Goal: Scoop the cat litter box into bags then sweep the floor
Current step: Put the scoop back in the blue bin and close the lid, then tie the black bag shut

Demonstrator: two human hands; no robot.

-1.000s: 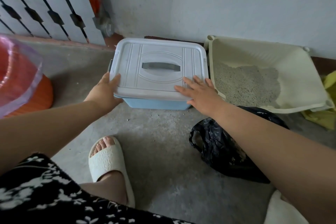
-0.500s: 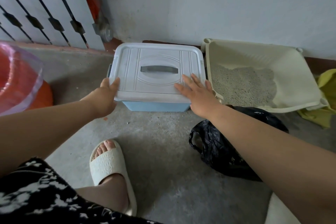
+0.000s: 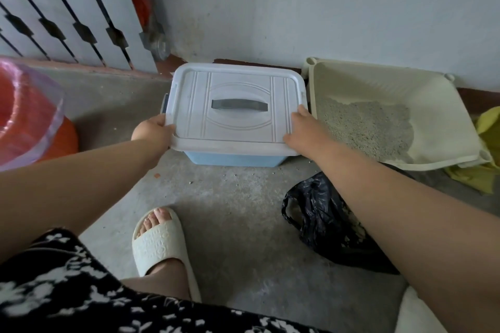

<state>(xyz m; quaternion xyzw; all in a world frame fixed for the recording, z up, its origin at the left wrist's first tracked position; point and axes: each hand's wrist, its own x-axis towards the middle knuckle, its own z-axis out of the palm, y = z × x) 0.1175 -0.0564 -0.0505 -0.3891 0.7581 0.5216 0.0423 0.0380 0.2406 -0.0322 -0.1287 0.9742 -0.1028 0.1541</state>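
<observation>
A blue storage box with a white lid and a grey handle stands on the concrete floor by the wall. My left hand grips the lid's left edge. At the right front corner of the lid, my right hand grips the rim, fingers curled over it. To the right lies the cream litter box with grey litter inside. A black plastic bag lies crumpled on the floor under my right forearm.
An orange tub with a clear pink rim sits at the left. Yellow cloth lies beyond the litter box. My foot in a white slipper is planted in front. A few litter grains dot the floor.
My right hand slid from lying flat on the lid to the lid's right front corner. Both hands now hold the lid's opposite edges.
</observation>
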